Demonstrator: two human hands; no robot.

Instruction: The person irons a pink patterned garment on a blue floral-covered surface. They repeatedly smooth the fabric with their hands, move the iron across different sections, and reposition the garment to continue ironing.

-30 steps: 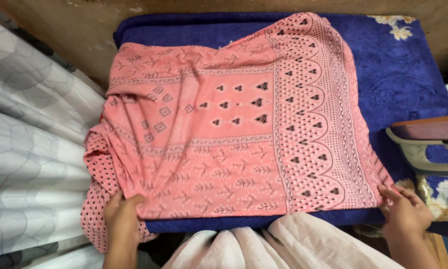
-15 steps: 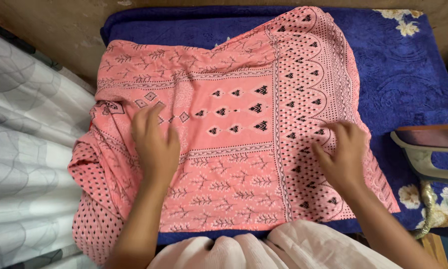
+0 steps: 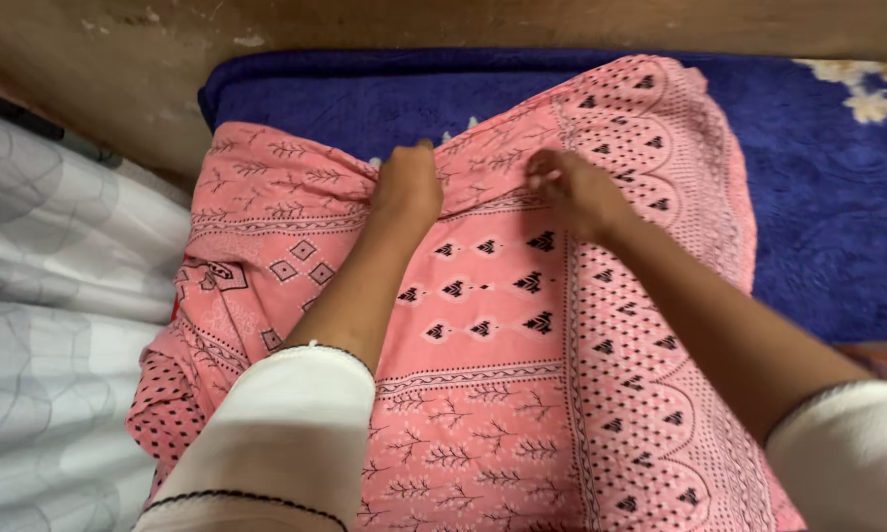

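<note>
Your left hand (image 3: 405, 187) is curled with its fingers gathering a fold of the one pink printed cloth (image 3: 483, 325) near its far edge. Your right hand (image 3: 570, 190), just beside it, pinches the same fold with bent fingers; the motion blur hides how tightly. Both white sleeves reach in from the near edge. The cloth lies spread over a single blue floral blanket (image 3: 818, 217), covering its left and middle. One grey patterned sheet (image 3: 59, 296) lies beyond the blanket's left edge.

Both hands, left (image 3: 407, 187) and right (image 3: 574, 189), have slid from the pink cloth's (image 3: 503, 325) middle to its far fold.
</note>
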